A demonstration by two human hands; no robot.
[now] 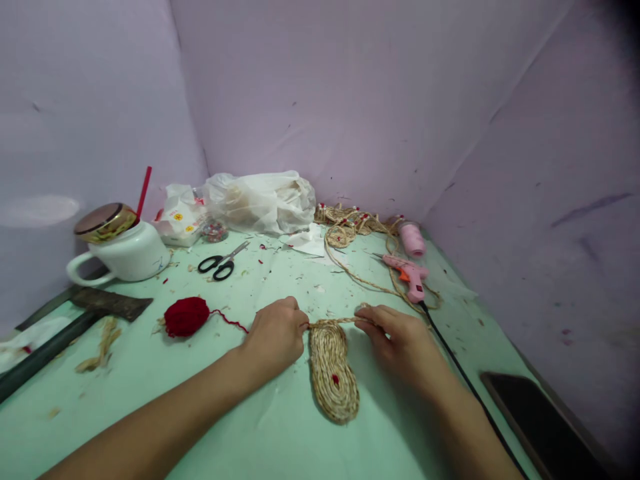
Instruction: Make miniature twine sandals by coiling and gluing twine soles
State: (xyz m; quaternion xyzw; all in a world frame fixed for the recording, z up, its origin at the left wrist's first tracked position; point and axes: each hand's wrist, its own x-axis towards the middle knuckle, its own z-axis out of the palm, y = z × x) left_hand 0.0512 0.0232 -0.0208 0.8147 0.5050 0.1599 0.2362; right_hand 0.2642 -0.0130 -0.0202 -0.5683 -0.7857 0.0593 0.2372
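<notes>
A sole-shaped coil of straw rope [326, 363] lies flat on the green table, with a small red spot near its lower end. Across its upper end runs a short stretch of straw cord [334, 322], pulled between my two hands. My left hand [277, 339] is closed, pinching the cord's left part; its fingertips are mostly hidden. Red yarn runs from a ball of red yarn [187, 317] to the back of that hand. On the other side, my right hand [400, 337] pinches the cord between thumb and fingers.
Behind my hands lie black-handled scissors [223, 265], a pink glue gun [409, 273] with its cable, and a pink thread spool [413, 239]. Left are a hammer [107, 302] and a white mug [133, 253]. A plastic bag [265, 200] and braided straw pieces [350, 223] line the wall.
</notes>
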